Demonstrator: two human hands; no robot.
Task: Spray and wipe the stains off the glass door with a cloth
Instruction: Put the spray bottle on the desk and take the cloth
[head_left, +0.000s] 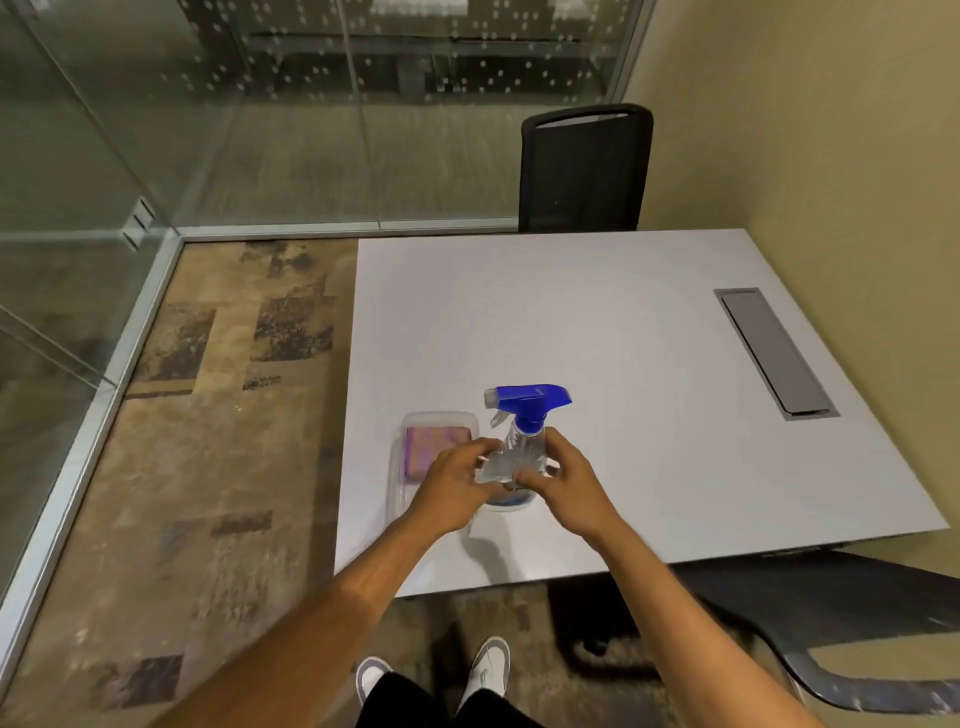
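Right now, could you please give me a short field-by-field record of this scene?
left hand: on the spray bottle, left side
right hand: on the bottle, right side
bottle: upright on the table, blue trigger top
cloth: folded, in a clear tray left of the bottle
glass door: ahead, speckled with white spots

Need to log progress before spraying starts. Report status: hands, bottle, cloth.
Left hand and right hand both closed on spray bottle, upright on table. Cloth untouched in clear tray. Nothing obstructing.
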